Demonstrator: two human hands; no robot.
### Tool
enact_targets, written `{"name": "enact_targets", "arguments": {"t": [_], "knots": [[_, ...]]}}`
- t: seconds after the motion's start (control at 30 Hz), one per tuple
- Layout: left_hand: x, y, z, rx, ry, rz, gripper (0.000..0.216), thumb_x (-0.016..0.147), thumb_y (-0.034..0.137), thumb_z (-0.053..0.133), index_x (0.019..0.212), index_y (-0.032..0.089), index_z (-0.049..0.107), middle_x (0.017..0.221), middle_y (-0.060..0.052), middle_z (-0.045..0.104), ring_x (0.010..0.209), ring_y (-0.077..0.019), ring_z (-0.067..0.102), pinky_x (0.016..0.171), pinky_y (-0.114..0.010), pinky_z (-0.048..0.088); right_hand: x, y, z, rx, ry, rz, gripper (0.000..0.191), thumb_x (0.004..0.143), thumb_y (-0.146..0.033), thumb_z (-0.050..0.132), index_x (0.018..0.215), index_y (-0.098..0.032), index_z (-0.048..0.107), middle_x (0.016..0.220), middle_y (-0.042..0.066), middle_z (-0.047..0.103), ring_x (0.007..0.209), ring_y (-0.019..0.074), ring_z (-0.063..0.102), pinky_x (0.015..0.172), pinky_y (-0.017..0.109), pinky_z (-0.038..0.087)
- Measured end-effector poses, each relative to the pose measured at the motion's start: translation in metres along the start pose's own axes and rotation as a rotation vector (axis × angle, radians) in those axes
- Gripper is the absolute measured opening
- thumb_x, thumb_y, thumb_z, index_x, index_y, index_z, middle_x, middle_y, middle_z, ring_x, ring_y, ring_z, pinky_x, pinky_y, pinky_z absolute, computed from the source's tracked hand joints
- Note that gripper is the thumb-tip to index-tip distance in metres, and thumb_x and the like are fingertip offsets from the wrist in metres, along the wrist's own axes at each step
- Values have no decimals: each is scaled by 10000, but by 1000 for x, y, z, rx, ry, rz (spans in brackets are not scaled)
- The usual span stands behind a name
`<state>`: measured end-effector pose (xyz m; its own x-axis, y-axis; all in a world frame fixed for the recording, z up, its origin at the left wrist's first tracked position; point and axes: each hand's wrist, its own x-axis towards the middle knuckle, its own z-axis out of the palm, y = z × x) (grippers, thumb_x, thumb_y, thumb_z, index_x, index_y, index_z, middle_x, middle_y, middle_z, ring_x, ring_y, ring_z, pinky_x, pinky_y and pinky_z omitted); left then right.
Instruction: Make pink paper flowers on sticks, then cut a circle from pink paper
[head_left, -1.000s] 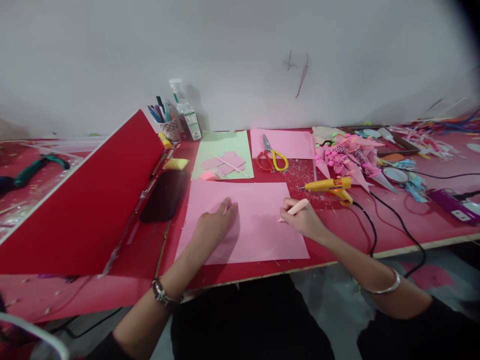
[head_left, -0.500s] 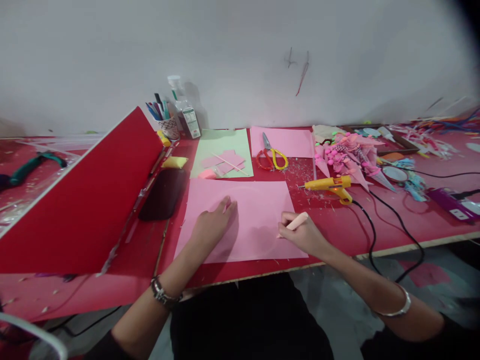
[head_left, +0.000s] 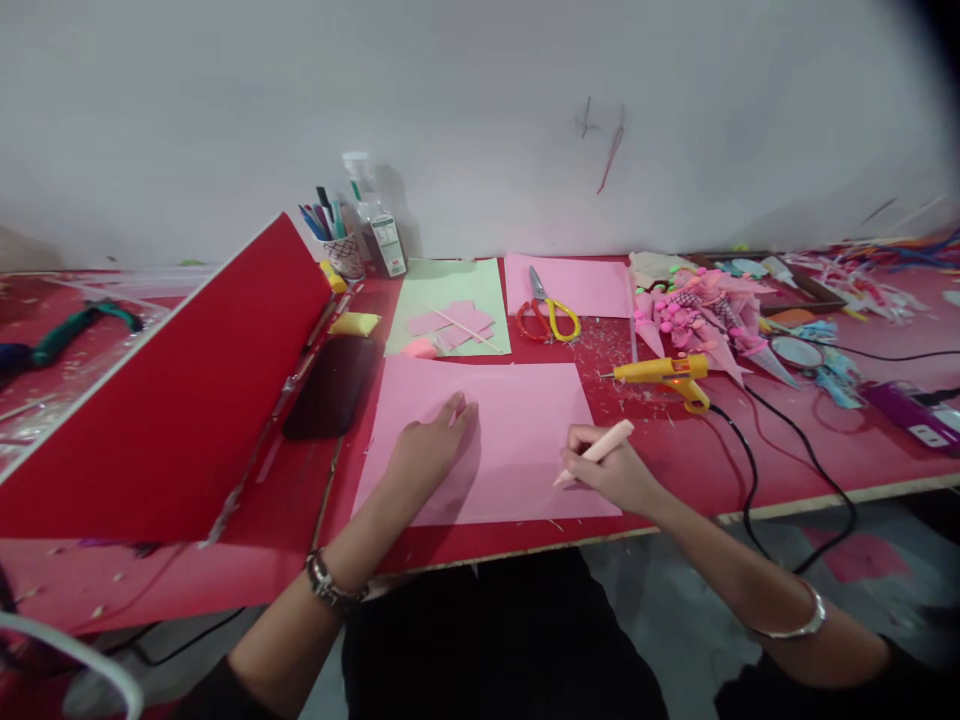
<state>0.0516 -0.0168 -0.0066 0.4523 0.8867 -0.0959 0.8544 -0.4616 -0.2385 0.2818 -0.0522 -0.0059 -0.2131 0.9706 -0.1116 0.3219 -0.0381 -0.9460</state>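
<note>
A large pink paper sheet [head_left: 510,420] lies flat on the red table [head_left: 675,460] in front of me. My left hand [head_left: 431,448] rests flat on its left part, fingers stretched out. My right hand [head_left: 611,468] is closed around a pale pink pen [head_left: 598,451], whose tip touches the sheet near its lower right corner.
A yellow glue gun [head_left: 664,372] with a black cord lies right of the sheet. Red-and-yellow scissors [head_left: 546,312] lie on another pink sheet behind. A green sheet [head_left: 450,290] carries pink scraps. A red board [head_left: 165,400] leans at left beside a dark case [head_left: 331,385]. Pen cup [head_left: 341,250] and bottle stand at the wall.
My right hand with the pen has moved down the sheet's right side toward its lower right corner. The left hand has stayed in place.
</note>
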Motion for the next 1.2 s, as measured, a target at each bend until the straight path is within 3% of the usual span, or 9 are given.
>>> {"name": "enact_targets", "arguments": {"t": [0.1, 0.33, 0.43, 0.53, 0.67, 0.8, 1.0, 1.1, 1.2], "knots": [[0, 2, 2, 2, 2, -3, 462, 837, 78, 241, 1277, 194, 325, 1370, -131, 291, 678, -190, 623, 559, -340, 492, 3, 11, 1, -127, -2, -62, 199, 710, -209, 478, 538, -193, 380, 457, -59, 421, 476, 109, 525, 448, 200, 437], [-6, -17, 1, -63, 75, 34, 441, 836, 115, 294, 1255, 246, 334, 1349, -78, 338, 749, -181, 620, 518, -281, 472, 18, -6, -30, -279, 257, -252, 230, 747, -230, 470, 539, -195, 379, 479, -51, 375, 455, 93, 380, 442, 214, 306], [-25, -40, -2, -152, 129, -91, 463, 821, 108, 310, 1265, 238, 321, 1316, -47, 389, 798, -157, 611, 557, -245, 469, 24, -19, -33, -363, 278, -362, 218, 772, -267, 474, 570, -188, 453, 502, -34, 439, 479, 102, 411, 464, 225, 315], [-53, -53, -1, -33, 142, -255, 409, 831, 133, 295, 1219, 204, 405, 1266, -55, 452, 698, -172, 616, 517, -275, 456, 33, -24, -26, -326, 283, -373, 185, 779, -284, 480, 629, -182, 514, 551, -21, 492, 508, 105, 450, 471, 223, 333], [-76, -45, 15, 22, 118, -271, 354, 861, 250, 302, 1146, 191, 504, 1202, -63, 522, 719, -207, 624, 553, -309, 476, 47, -28, -7, -177, 107, -315, 200, 784, -331, 482, 684, -171, 549, 561, -19, 510, 490, 96, 477, 440, 206, 355], [-77, -26, 30, -57, 146, -259, 369, 866, 246, 301, 1161, 147, 499, 1227, -113, 497, 780, -210, 626, 636, -330, 487, 61, -37, 13, -99, -70, -312, 208, 789, -331, 483, 758, -156, 591, 640, 12, 579, 583, 115, 550, 512, 215, 422], [-71, -3, 32, 4, 84, -263, 404, 858, 148, 269, 1210, 45, 439, 1289, -230, 378, 704, -229, 632, 609, -368, 480, 74, -43, 35, 47, -121, -228, 202, 771, -341, 503, 773, -162, 596, 624, -2, 562, 521, 90, 526, 456, 197, 419], [-70, -4, 30, -15, 69, -261, 400, 843, 117, 292, 1205, 63, 451, 1284, -203, 400, 688, -216, 636, 604, -349, 484, 76, -44, 47, 75, -156, -180, 181, 750, -331, 525, 781, -166, 590, 641, 0, 568, 538, 95, 537, 378, 163, 376], [-70, -18, 29, -101, 118, -269, 359, 831, 141, 347, 1146, 130, 521, 1217, -118, 508, 812, -228, 626, 641, -330, 487, 84, -42, 64, 111, -209, -154, 180, 751, -340, 523, 761, -166, 570, 597, -10, 560, 494, 86, 526, 329, 144, 354]]}}
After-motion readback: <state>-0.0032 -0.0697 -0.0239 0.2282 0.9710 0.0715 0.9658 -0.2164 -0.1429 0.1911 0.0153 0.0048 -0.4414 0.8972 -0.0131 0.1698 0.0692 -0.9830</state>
